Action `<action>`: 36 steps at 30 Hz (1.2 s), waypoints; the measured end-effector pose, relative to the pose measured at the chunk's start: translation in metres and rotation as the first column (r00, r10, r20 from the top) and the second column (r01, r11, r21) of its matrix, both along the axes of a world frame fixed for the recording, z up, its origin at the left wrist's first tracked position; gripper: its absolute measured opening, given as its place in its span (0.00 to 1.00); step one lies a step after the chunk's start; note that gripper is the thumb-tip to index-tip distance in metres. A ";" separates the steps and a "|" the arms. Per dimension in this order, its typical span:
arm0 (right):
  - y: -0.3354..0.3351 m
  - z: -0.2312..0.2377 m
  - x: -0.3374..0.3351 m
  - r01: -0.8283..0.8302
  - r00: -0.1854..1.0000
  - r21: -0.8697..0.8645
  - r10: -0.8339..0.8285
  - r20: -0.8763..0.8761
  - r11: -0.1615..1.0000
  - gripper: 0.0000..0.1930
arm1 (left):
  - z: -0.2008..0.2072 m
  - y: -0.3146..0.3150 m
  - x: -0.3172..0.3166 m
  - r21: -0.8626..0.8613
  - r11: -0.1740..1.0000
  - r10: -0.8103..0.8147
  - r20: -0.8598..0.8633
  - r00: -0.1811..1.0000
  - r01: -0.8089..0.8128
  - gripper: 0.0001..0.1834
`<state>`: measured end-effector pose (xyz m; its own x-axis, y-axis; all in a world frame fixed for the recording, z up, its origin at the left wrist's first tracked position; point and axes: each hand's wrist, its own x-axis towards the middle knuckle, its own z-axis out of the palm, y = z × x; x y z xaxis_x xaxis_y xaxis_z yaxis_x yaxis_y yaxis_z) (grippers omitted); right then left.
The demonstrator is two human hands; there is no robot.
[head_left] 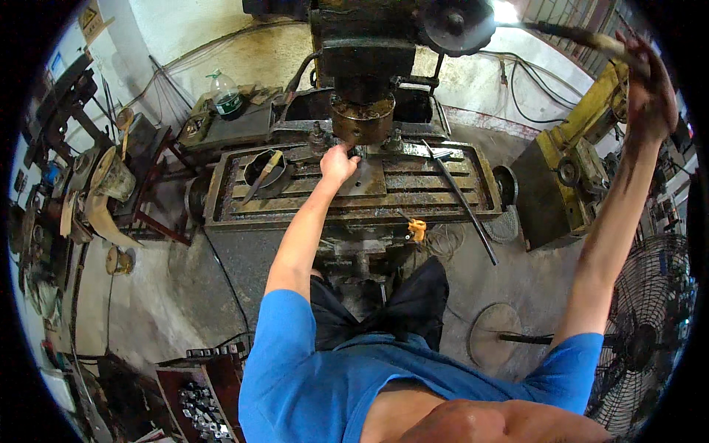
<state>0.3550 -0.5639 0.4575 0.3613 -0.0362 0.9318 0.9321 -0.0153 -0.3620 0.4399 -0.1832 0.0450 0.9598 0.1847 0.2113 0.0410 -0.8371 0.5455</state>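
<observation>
My left hand [340, 165] is closed just below the round, rusty spindle head [362, 119] of a machine. Whatever its fingers hold is hidden. A flat metal block [365, 181] lies under that hand on the slotted machine table [258, 214]. High at the right, my right hand [651, 96] is wrapped round the end of a long dark lever [576, 35]. The lever runs out from beside a round black handwheel [456, 26] on the machine.
On the table lie a dark pan [275, 176] with a brush [264, 168] and a long bar [469, 203] overhanging the front edge. A yellow object [416, 229] is at that edge. A fan [644, 332] stands right; a bottle [226, 100] stands on the left bench.
</observation>
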 end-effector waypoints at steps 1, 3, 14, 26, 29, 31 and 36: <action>-0.003 -0.016 -0.008 -0.006 0.999 0.045 0.008 -0.054 0.999 0.35 | -0.003 0.002 0.000 -0.018 1.000 0.009 -0.016 1.000 -0.009 0.20; -0.019 -0.049 -0.018 0.014 0.988 0.131 0.007 -0.155 0.991 0.34 | 0.003 -0.006 -0.004 -0.010 1.000 0.001 0.028 1.000 -0.001 0.19; -0.002 -0.145 -0.030 -0.060 0.996 -0.047 0.063 0.065 0.997 0.23 | 0.006 -0.007 -0.009 0.005 0.999 0.052 0.117 0.992 -0.053 0.18; 0.001 -0.162 -0.032 0.019 0.993 0.012 -0.020 0.117 1.000 0.17 | 0.009 -0.009 -0.009 0.026 0.997 0.068 0.013 0.998 -0.069 0.19; 0.000 -0.160 -0.030 0.046 0.992 -0.007 -0.045 0.120 0.999 0.16 | 0.005 -0.009 -0.005 0.011 0.998 0.066 0.055 0.996 -0.067 0.19; 0.000 -0.145 -0.032 0.083 0.992 -0.040 -0.079 0.097 0.996 0.16 | 0.000 -0.006 -0.003 0.015 0.998 0.067 0.076 0.995 -0.069 0.19; 0.002 -0.139 -0.035 0.036 0.999 -0.025 -0.035 0.037 0.999 0.14 | 0.002 -0.008 -0.002 0.012 0.998 0.054 0.054 0.997 -0.055 0.20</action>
<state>0.3201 -0.5614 0.3187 0.3259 -0.0249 0.9451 0.9433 -0.0577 -0.3268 0.4375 -0.1908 0.0470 0.9355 0.2334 0.2652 0.0576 -0.8415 0.5372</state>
